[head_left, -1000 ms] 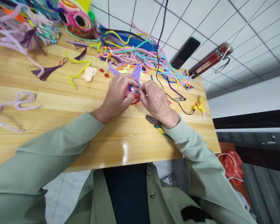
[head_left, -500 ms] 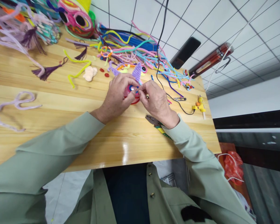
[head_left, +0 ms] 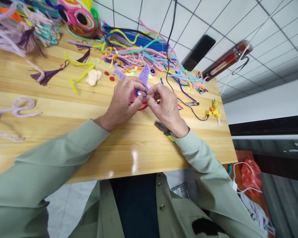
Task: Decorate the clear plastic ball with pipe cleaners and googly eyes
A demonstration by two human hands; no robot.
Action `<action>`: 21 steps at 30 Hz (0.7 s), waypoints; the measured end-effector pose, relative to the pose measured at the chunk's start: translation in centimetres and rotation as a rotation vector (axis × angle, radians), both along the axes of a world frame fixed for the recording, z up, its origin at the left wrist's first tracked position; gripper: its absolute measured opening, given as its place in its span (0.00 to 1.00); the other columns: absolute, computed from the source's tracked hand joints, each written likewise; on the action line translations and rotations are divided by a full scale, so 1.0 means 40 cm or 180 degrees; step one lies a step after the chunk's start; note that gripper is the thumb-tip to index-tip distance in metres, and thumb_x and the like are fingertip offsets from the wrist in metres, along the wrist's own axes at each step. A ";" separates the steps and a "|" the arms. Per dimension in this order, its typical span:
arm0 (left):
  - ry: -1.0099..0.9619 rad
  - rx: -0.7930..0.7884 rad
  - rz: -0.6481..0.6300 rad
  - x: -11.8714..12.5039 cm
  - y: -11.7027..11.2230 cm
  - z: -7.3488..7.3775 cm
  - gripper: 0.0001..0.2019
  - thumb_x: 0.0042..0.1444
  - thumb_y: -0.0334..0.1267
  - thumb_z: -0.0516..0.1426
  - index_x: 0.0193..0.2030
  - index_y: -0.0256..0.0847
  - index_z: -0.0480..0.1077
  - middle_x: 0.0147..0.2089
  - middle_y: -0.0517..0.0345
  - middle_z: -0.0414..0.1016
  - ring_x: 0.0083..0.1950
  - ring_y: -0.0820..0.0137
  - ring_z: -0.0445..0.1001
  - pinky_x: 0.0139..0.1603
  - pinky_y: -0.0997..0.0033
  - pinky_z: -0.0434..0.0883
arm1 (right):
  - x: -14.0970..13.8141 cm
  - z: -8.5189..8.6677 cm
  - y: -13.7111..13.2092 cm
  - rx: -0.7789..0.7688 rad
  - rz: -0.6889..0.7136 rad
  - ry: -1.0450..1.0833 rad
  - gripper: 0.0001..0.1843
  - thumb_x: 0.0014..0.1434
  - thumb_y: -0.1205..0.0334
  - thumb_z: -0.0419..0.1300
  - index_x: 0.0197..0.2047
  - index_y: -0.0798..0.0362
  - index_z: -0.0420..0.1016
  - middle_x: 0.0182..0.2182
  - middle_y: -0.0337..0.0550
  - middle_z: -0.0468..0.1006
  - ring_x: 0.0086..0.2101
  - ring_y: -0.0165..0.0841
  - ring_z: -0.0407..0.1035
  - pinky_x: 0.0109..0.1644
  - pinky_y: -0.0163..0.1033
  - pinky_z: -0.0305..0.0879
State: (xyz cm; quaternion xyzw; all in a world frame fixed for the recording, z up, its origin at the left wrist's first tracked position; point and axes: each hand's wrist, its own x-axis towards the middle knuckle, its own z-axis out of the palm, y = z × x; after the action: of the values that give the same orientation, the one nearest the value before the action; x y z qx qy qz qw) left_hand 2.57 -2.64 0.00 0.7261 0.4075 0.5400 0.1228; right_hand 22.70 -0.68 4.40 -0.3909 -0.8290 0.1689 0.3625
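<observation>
Left hand (head_left: 121,101) and right hand (head_left: 165,106) hide most of the coiled piece (head_left: 140,93) — pliers (head_left: 161,126) lie half under the wrist.

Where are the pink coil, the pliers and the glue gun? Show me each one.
pink coil (head_left: 139,93): head view, on its blue centre.
pliers (head_left: 160,126): head view, on the metal head.
glue gun (head_left: 213,112): head view, on its yellow body.

Wooden table (head_left: 64,109) — pipe cleaners (head_left: 149,56), pliers (head_left: 162,127)
</observation>
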 end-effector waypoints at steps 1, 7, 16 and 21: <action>0.0009 -0.0047 0.0004 0.000 -0.001 0.001 0.08 0.81 0.52 0.56 0.56 0.55 0.73 0.63 0.50 0.83 0.69 0.54 0.80 0.71 0.38 0.76 | -0.002 0.000 -0.001 -0.0008 -0.0014 0.0000 0.07 0.68 0.70 0.61 0.42 0.47 0.72 0.36 0.36 0.81 0.37 0.32 0.75 0.46 0.41 0.74; -0.0012 -0.0242 -0.0018 -0.003 -0.002 0.005 0.12 0.81 0.57 0.55 0.56 0.57 0.74 0.63 0.51 0.83 0.70 0.51 0.79 0.74 0.34 0.75 | -0.004 0.004 -0.005 -0.0102 -0.0110 -0.0042 0.08 0.66 0.72 0.62 0.41 0.47 0.75 0.36 0.37 0.81 0.37 0.32 0.75 0.47 0.40 0.74; 0.0057 -0.0255 -0.0077 -0.010 -0.005 0.015 0.13 0.81 0.58 0.54 0.57 0.57 0.74 0.62 0.50 0.83 0.69 0.52 0.79 0.73 0.33 0.75 | 0.007 -0.005 -0.013 -0.0021 0.0008 0.0122 0.06 0.73 0.67 0.62 0.45 0.49 0.81 0.41 0.42 0.85 0.39 0.34 0.76 0.50 0.42 0.76; 0.0051 -0.0319 -0.0032 -0.009 -0.006 0.015 0.13 0.80 0.58 0.55 0.56 0.57 0.75 0.63 0.50 0.83 0.70 0.50 0.79 0.74 0.30 0.75 | -0.003 -0.016 -0.010 -0.0032 -0.0163 0.0098 0.06 0.70 0.69 0.62 0.43 0.48 0.78 0.39 0.40 0.83 0.39 0.34 0.75 0.50 0.43 0.75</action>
State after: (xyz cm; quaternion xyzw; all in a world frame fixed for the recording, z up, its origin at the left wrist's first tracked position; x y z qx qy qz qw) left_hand 2.22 -2.88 0.59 0.7254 0.4313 0.5125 0.1584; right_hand 22.57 -1.10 3.76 -0.4111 -0.8122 0.1697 0.3775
